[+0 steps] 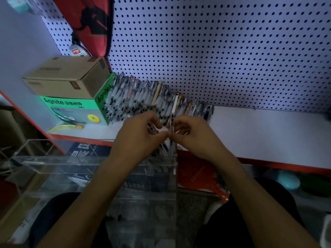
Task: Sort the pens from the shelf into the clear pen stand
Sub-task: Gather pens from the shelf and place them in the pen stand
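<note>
A long row of pens [143, 97] leans against the pegboard at the back of the white shelf [259, 129]. The clear pen stand [53, 163] sits below the shelf's front edge, on my lap, with several pens standing in its right end. My right hand [195, 136] pinches a white pen [172, 126] that points upright above that right end. My left hand [139, 135] is beside it, fingers curled round a few pens [152, 128]. The two hands almost touch at the fingertips.
A brown cardboard box [68, 76] is stacked on a green Agnite box [77, 110] at the shelf's left end. A red bag [93, 24] hangs on the pegboard [215, 51]. A red folder [197, 172] lies under the shelf to the right of the stand.
</note>
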A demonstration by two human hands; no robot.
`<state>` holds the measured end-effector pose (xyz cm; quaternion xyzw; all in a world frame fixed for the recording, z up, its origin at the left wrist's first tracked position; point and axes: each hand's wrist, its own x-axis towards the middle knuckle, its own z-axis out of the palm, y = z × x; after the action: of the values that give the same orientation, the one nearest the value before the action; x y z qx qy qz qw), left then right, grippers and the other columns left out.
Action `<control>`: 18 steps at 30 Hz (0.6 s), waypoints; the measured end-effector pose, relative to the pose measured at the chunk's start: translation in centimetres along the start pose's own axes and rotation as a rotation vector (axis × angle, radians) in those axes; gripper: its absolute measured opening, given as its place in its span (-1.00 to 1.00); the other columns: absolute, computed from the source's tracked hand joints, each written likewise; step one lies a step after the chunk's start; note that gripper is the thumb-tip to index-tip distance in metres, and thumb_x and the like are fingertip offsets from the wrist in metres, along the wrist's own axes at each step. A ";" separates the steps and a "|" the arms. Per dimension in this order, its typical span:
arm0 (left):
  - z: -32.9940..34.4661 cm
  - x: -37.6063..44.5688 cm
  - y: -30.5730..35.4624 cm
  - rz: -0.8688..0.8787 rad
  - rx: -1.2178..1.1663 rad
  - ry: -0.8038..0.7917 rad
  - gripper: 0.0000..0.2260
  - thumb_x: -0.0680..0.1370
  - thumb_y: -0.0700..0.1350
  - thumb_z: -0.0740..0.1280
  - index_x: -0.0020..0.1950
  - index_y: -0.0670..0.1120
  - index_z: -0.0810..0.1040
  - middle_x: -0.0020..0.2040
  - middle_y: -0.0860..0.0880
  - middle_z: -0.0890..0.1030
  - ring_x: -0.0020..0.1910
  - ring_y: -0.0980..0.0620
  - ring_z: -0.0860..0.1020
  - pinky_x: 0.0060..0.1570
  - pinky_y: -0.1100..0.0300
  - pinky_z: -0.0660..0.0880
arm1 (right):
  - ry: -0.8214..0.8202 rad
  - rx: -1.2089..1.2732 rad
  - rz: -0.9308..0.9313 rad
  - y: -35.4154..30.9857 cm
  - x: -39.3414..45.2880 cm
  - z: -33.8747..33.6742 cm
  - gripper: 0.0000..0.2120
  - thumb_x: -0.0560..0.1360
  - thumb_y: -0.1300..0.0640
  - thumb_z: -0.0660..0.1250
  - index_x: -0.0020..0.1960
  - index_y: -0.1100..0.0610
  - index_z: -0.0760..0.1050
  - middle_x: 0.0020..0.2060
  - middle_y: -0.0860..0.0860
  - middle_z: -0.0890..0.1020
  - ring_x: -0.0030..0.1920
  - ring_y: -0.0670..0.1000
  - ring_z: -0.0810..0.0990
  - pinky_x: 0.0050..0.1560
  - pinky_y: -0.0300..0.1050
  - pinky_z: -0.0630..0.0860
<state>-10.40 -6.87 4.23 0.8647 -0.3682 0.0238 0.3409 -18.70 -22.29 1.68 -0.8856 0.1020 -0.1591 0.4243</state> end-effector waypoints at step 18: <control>2.1 -1.1 -3.5 0.240 -0.034 -0.103 -0.68 0.62 -0.01 0.21 0.31 -0.06 0.54 0.20 -0.04 0.56 0.11 0.09 0.50 0.05 0.41 0.39 | -0.034 -0.050 -0.010 0.3 0.1 0.3 -0.81 0.55 0.12 0.39 0.16 0.05 0.61 -0.03 -0.07 0.68 -0.08 -0.14 0.63 0.06 -0.09 0.61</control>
<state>-9.31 -5.75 0.28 0.8087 -0.4862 0.0138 0.3309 -18.55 -22.29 1.27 -0.8990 0.0944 -0.1433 0.4029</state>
